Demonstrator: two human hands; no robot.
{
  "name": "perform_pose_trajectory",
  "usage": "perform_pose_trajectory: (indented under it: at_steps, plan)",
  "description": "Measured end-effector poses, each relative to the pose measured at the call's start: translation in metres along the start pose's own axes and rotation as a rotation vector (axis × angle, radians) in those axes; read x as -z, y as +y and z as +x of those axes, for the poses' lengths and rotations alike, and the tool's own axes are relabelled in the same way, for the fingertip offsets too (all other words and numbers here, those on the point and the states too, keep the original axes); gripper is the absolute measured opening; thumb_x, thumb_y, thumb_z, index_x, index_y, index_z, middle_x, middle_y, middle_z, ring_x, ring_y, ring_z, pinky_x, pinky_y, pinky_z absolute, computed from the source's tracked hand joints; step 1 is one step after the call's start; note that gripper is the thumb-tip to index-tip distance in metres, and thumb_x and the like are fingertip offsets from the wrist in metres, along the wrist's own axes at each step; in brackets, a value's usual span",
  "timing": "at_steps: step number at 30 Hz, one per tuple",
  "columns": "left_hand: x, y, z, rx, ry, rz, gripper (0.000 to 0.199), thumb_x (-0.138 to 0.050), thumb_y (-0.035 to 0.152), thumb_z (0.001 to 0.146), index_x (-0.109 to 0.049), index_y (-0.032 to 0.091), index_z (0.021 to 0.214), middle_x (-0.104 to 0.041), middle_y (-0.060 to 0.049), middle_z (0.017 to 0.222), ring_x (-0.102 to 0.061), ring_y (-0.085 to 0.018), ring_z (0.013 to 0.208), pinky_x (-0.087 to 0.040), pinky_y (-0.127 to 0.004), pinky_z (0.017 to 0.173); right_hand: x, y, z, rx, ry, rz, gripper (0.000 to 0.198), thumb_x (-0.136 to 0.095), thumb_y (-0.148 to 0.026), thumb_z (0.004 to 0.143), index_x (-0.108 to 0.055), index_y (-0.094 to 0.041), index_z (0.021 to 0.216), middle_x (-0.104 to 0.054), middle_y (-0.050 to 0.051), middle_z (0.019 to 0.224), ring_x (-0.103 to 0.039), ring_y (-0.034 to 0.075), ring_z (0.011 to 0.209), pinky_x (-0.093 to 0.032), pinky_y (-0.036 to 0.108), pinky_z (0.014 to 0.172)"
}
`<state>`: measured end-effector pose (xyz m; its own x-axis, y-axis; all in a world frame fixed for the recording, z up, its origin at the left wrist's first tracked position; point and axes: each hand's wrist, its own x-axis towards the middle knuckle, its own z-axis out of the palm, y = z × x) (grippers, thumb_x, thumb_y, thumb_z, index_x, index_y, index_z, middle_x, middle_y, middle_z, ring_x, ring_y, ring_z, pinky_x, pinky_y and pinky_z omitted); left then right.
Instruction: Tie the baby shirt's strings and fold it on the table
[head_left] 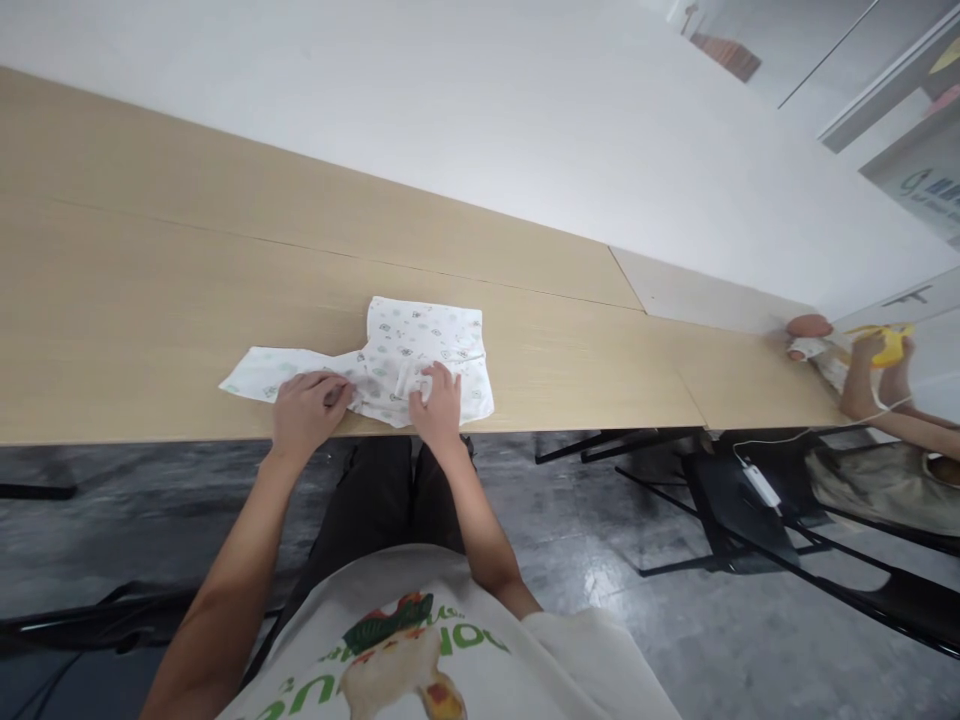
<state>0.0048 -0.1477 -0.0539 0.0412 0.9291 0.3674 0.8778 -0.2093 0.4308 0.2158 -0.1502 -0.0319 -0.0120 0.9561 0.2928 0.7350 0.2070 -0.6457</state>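
A small white baby shirt (426, 335) with a tiny scattered print lies on the wooden table. Its sleeve (259, 372) stretches out flat to the left. My left hand (309, 408) is closed on the cloth near where that sleeve meets the body, fingertips pressed together. On the lower right part of the garment rests my right hand (437, 405), its thumb and fingers apart and touching the fabric. A raised, crumpled fold shows just left of the right fingertips. What lies under the fingers is hidden.
The long table (187, 270) runs along a white wall (450, 110), its front edge close to my body. At the far right, another person's hands (870, 365) hold something yellow (892, 345) beside a doll (810, 328). Black folding chairs (739, 510) stand at the right below the table.
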Motion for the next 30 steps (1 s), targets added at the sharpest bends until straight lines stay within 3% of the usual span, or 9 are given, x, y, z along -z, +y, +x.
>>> perform_pose_trajectory:
  at_steps: [4, 7, 10, 14, 18, 21, 24, 27, 30]
  plan:
    - [-0.001, 0.001, 0.001, 0.014, 0.006, 0.001, 0.036, -0.041, 0.045, 0.092, -0.069, 0.02, 0.091, -0.071, -0.011, 0.101, -0.061, -0.028, 0.103, -0.041, -0.043, 0.095, 0.025, 0.032, 0.012, -0.042, 0.105, -0.118, 0.029, -0.046, -0.02, 0.092, -0.057, -0.017, 0.119, -0.055, 0.017, 0.137, -0.044, 0.028, 0.136, -0.02, 0.056, 0.118]
    - [0.002, 0.005, 0.002, 0.064, -0.004, -0.003, 0.037, -0.043, 0.044, 0.091, -0.069, 0.018, 0.091, -0.071, -0.012, 0.103, -0.06, -0.028, 0.103, -0.04, -0.041, 0.095, 0.038, 0.054, 0.014, -0.047, 0.054, -0.208, 0.03, -0.05, -0.02, 0.092, -0.06, -0.016, 0.119, -0.055, 0.018, 0.139, -0.044, 0.03, 0.136, -0.02, 0.058, 0.117]
    - [0.013, 0.007, 0.001, 0.24, 0.067, 0.084, 0.041, -0.042, 0.044, 0.091, -0.07, 0.014, 0.096, -0.07, -0.016, 0.109, -0.057, -0.031, 0.108, -0.036, -0.047, 0.098, 0.043, 0.064, 0.01, -0.025, -0.006, -0.251, 0.031, -0.049, -0.018, 0.092, -0.06, -0.016, 0.121, -0.053, 0.018, 0.142, -0.044, 0.03, 0.137, -0.019, 0.06, 0.117]
    - [0.03, -0.01, -0.007, 0.512, 0.223, 0.266, 0.062, -0.042, 0.05, 0.09, -0.059, 0.002, 0.124, -0.053, -0.028, 0.134, -0.042, -0.043, 0.125, -0.027, -0.06, 0.103, 0.043, 0.062, 0.003, 0.017, 0.061, -0.24, 0.03, -0.049, -0.021, 0.094, -0.06, -0.015, 0.122, -0.054, 0.019, 0.139, -0.044, 0.029, 0.136, -0.021, 0.058, 0.117]
    - [0.038, -0.038, -0.008, 0.667, 0.164, 0.277, 0.069, -0.051, 0.053, 0.083, -0.056, -0.005, 0.12, -0.045, -0.036, 0.137, -0.037, -0.047, 0.128, -0.023, -0.066, 0.104, 0.042, 0.057, -0.001, 0.037, 0.168, -0.182, 0.025, -0.048, -0.022, 0.095, -0.062, -0.016, 0.115, -0.06, 0.017, 0.13, -0.05, 0.028, 0.129, -0.024, 0.057, 0.114]
    - [0.044, -0.047, 0.001, 0.673, 0.078, 0.218, 0.053, -0.052, 0.05, 0.082, -0.061, 0.005, 0.108, -0.056, -0.028, 0.125, -0.044, -0.042, 0.12, -0.029, -0.065, 0.101, 0.041, 0.051, -0.003, 0.039, 0.204, -0.102, 0.023, -0.048, -0.022, 0.094, -0.063, -0.017, 0.111, -0.063, 0.016, 0.125, -0.053, 0.027, 0.125, -0.025, 0.056, 0.114]
    - [0.052, -0.036, 0.015, 0.667, 0.08, 0.098, 0.038, -0.056, 0.042, 0.082, -0.058, 0.011, 0.105, -0.065, -0.015, 0.097, -0.056, -0.029, 0.094, -0.043, -0.051, 0.092, 0.041, 0.044, -0.002, 0.0, 0.212, 0.07, 0.022, -0.048, -0.025, 0.093, -0.064, -0.018, 0.106, -0.066, 0.014, 0.119, -0.057, 0.026, 0.12, -0.034, 0.05, 0.111]
    - [0.053, -0.003, 0.027, 0.545, 0.161, -0.032, 0.035, -0.056, 0.039, 0.084, -0.055, 0.014, 0.108, -0.063, -0.007, 0.087, -0.057, -0.021, 0.08, -0.047, -0.036, 0.082, 0.038, 0.033, 0.004, -0.12, 0.176, 0.435, 0.021, -0.052, -0.035, 0.091, -0.065, -0.019, 0.097, -0.071, 0.01, 0.103, -0.065, 0.023, 0.104, -0.048, 0.04, 0.099]
    - [0.038, 0.044, 0.031, 0.351, 0.174, -0.132, 0.031, -0.052, 0.039, 0.088, -0.053, 0.015, 0.107, -0.066, -0.008, 0.092, -0.06, -0.021, 0.083, -0.048, -0.032, 0.079, 0.028, 0.017, 0.016, -0.293, 0.043, 0.863, 0.03, -0.057, -0.047, 0.089, -0.064, -0.019, 0.093, -0.071, 0.007, 0.089, -0.069, 0.021, 0.087, -0.056, 0.036, 0.083]
